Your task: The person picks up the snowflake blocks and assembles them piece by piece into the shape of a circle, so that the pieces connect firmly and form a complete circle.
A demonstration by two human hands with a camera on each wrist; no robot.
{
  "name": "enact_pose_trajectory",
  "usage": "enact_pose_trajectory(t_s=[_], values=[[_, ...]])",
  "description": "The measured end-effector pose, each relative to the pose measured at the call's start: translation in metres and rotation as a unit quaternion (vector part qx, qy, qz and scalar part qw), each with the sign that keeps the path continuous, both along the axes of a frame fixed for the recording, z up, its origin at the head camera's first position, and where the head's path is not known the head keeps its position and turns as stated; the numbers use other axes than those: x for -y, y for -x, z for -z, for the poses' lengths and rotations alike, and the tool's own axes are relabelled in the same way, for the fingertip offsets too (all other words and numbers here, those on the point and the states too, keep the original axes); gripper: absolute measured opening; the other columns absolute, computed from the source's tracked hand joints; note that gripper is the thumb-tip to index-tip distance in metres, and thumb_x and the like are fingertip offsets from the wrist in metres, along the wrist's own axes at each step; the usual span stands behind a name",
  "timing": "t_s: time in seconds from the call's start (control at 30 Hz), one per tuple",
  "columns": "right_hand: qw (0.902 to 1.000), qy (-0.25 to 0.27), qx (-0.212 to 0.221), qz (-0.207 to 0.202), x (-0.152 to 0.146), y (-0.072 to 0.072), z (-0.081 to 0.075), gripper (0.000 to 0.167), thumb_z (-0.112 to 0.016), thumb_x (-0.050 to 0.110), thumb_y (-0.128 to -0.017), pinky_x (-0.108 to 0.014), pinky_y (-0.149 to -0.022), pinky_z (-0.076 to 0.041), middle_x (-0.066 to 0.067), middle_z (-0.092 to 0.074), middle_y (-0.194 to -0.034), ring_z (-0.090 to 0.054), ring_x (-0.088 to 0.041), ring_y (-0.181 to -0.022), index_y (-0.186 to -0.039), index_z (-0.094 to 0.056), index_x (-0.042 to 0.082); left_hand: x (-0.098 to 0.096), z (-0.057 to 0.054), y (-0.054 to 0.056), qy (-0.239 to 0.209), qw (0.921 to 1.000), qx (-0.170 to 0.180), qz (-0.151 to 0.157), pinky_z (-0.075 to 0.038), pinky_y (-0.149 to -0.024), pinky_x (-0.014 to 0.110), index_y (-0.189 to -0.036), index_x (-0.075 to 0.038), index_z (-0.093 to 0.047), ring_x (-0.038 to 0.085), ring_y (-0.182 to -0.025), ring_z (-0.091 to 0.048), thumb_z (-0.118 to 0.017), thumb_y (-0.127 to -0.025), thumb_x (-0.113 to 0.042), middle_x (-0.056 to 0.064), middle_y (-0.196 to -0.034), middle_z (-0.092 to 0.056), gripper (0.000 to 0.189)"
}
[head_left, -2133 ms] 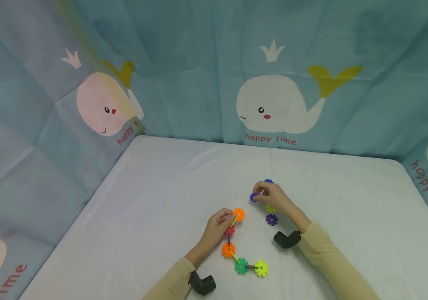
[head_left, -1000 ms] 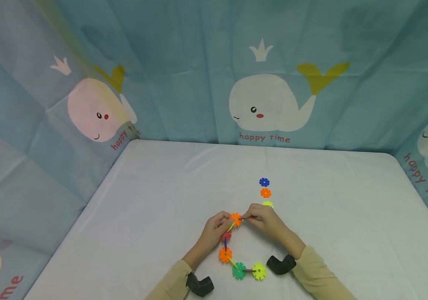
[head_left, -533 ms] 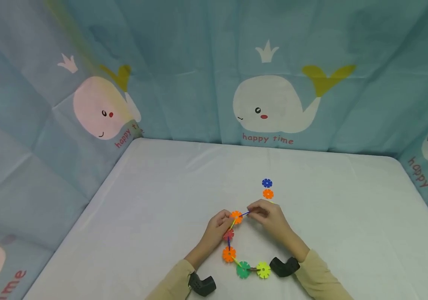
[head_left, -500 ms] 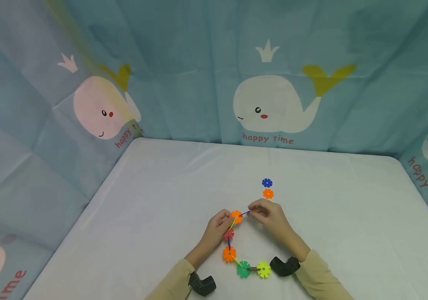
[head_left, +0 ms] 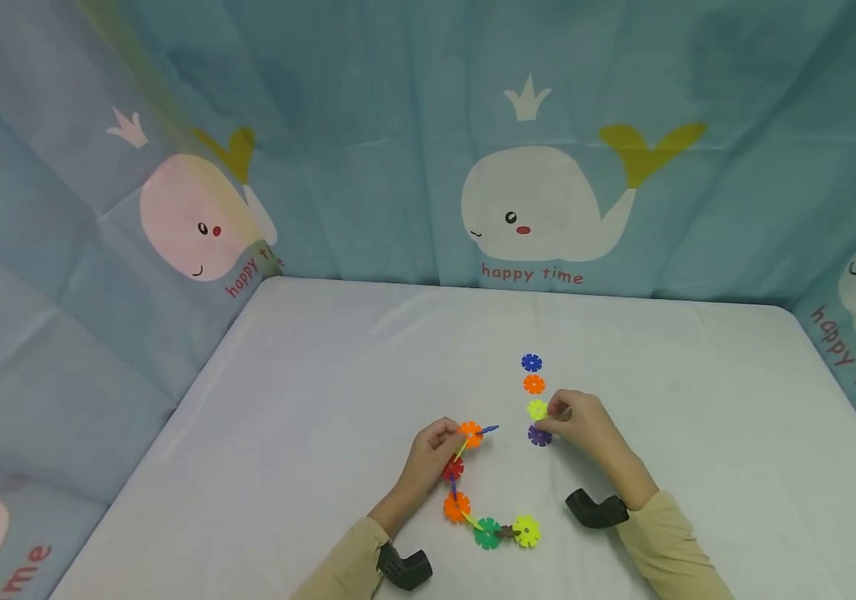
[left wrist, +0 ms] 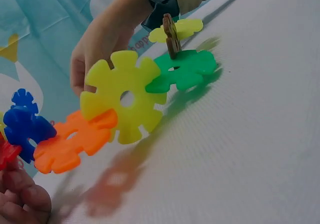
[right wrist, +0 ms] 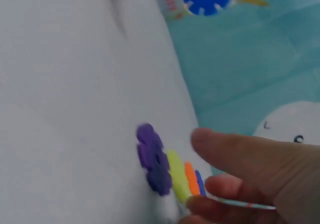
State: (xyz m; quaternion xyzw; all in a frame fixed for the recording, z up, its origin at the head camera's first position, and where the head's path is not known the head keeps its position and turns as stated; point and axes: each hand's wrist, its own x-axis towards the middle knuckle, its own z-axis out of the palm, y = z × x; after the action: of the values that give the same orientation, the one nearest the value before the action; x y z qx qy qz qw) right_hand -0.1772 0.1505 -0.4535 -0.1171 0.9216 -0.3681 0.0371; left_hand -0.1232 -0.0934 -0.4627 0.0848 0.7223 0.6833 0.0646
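My left hand (head_left: pixel 426 460) pinches the upper part of a chain of notched plastic interlocking discs, near its red disc (head_left: pixel 453 468) and upper orange disc (head_left: pixel 470 434). A blue disc (head_left: pixel 488 429) sticks out edge-on from that orange one. The chain runs down through a lower orange disc (head_left: pixel 457 507) and a green disc (head_left: pixel 487 533) to a yellow-green end disc (head_left: pixel 526 531). Over a loose purple disc (head_left: pixel 539 435) and a loose yellow disc (head_left: pixel 537 409) hovers my right hand (head_left: pixel 585 423), thumb and fingers apart, holding nothing in the right wrist view.
Behind the yellow disc lie a loose orange disc (head_left: pixel 534 384) and a loose blue disc (head_left: pixel 531 362), in a row. Black wrist-worn devices (head_left: pixel 597 509) sit at both cuffs. A blue whale-print curtain (head_left: pixel 367 208) borders the white table (head_left: pixel 337 375).
My right hand brought a blue disc to the chain's upper orange disc, then let go and moved right to the loose row. The blue disc stays in the chain; my left hand keeps its grip.
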Motion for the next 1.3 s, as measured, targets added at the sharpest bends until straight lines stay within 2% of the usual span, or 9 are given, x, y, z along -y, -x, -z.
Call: enact_pose_trajectory(t_s=[0.3,0.43,0.57,0.7,0.9,1.0,1.07,1.17,1.3], values=[[0.9988,-0.014,0.045,-0.015,0.010,-0.004,0.005,0.025,-0.077,0.005,-0.067,-0.029,-0.059,-0.040,0.000,-0.049,-0.067,-0.044,-0.016,-0.065,-0.074,-0.053,0.007,-0.001,-0.001,0.001,-0.023,0.9992,0.028,-0.014,-0.036,-0.048,0.018,-0.083,0.006,-0.052,0.010,-0.048,-0.040,-0.050,-0.090,-0.004,0.000,-0.059,-0.043,0.012],[0.9974,0.006,0.068,-0.020,0.009,-0.004,0.004,0.021,-0.075,0.002,-0.068,-0.027,-0.058,-0.042,0.000,-0.050,-0.068,-0.046,-0.015,-0.064,-0.078,-0.056,0.005,0.000,-0.001,0.002,-0.037,0.9984,0.041,-0.007,-0.034,-0.045,0.017,-0.086,0.006,-0.049,0.008,-0.046,-0.041,-0.049,-0.089,-0.003,0.000,-0.058,-0.042,0.009],[0.9929,0.070,0.089,-0.036,0.011,-0.004,0.004,0.014,-0.071,0.006,-0.075,-0.025,-0.055,-0.044,0.000,-0.053,-0.068,-0.049,-0.014,-0.061,-0.081,-0.059,0.004,0.001,-0.001,0.003,-0.044,0.9979,0.046,-0.002,-0.035,-0.044,0.016,-0.101,0.008,-0.048,0.007,-0.045,-0.041,-0.048,-0.089,-0.002,0.001,-0.063,-0.045,0.015],[0.9794,0.175,0.084,-0.055,0.018,-0.004,0.007,0.018,-0.068,0.011,-0.079,-0.025,-0.050,-0.045,-0.004,-0.055,-0.063,-0.051,-0.018,-0.052,-0.088,-0.056,0.001,0.002,0.003,0.005,-0.027,0.9991,0.031,-0.007,-0.034,-0.047,0.016,-0.105,0.008,-0.055,0.007,-0.050,-0.039,-0.052,-0.090,-0.007,0.001,-0.066,-0.049,0.022],[0.9382,0.329,0.078,-0.074,0.034,-0.008,0.015,0.021,-0.066,0.003,-0.080,-0.030,-0.052,-0.049,-0.014,-0.059,-0.067,-0.057,-0.025,-0.054,-0.091,-0.050,-0.006,0.002,0.026,0.012,-0.017,0.9987,0.042,-0.024,-0.039,-0.057,0.019,-0.095,0.002,-0.064,0.010,-0.064,-0.046,-0.061,-0.086,-0.020,0.000,-0.077,-0.060,0.024],[0.9213,0.370,0.087,-0.082,0.040,-0.013,0.010,0.016,-0.060,-0.005,-0.082,-0.036,-0.059,-0.050,-0.021,-0.059,-0.076,-0.060,-0.030,-0.062,-0.094,-0.052,-0.012,0.001,0.021,0.010,-0.005,0.9988,0.037,-0.033,-0.040,-0.058,0.019,-0.095,0.003,-0.064,0.011,-0.065,-0.046,-0.060,-0.087,-0.020,0.000,-0.078,-0.060,0.024],[0.9167,0.381,0.088,-0.082,0.043,-0.017,0.005,0.017,-0.058,-0.009,-0.082,-0.040,-0.062,-0.049,-0.025,-0.058,-0.080,-0.060,-0.035,-0.067,-0.097,-0.051,-0.015,0.000,0.013,0.007,-0.002,0.9987,0.036,-0.035,-0.039,-0.057,0.019,-0.094,0.005,-0.063,0.010,-0.063,-0.045,-0.058,-0.088,-0.017,0.001,-0.076,-0.058,0.023],[0.9167,0.385,0.081,-0.070,0.045,-0.020,-0.001,0.019,-0.057,-0.011,-0.082,-0.043,-0.063,-0.048,-0.027,-0.057,-0.082,-0.061,-0.033,-0.069,-0.098,-0.051,-0.017,0.001,0.011,0.007,-0.003,0.9983,0.045,-0.037,-0.037,-0.054,0.018,-0.094,0.007,-0.062,0.010,-0.060,-0.043,-0.056,-0.089,-0.011,0.001,-0.074,-0.056,0.020],[0.9200,0.381,0.059,-0.070,0.044,-0.020,0.000,0.017,-0.057,-0.011,-0.081,-0.040,-0.060,-0.049,-0.027,-0.056,-0.079,-0.061,-0.023,-0.064,-0.096,-0.052,-0.017,0.003,0.028,0.011,-0.007,0.9982,0.044,-0.040,-0.035,-0.050,0.018,-0.093,0.004,-0.063,0.008,-0.056,-0.041,-0.058,-0.088,-0.016,0.000,-0.071,-0.056,0.021]])
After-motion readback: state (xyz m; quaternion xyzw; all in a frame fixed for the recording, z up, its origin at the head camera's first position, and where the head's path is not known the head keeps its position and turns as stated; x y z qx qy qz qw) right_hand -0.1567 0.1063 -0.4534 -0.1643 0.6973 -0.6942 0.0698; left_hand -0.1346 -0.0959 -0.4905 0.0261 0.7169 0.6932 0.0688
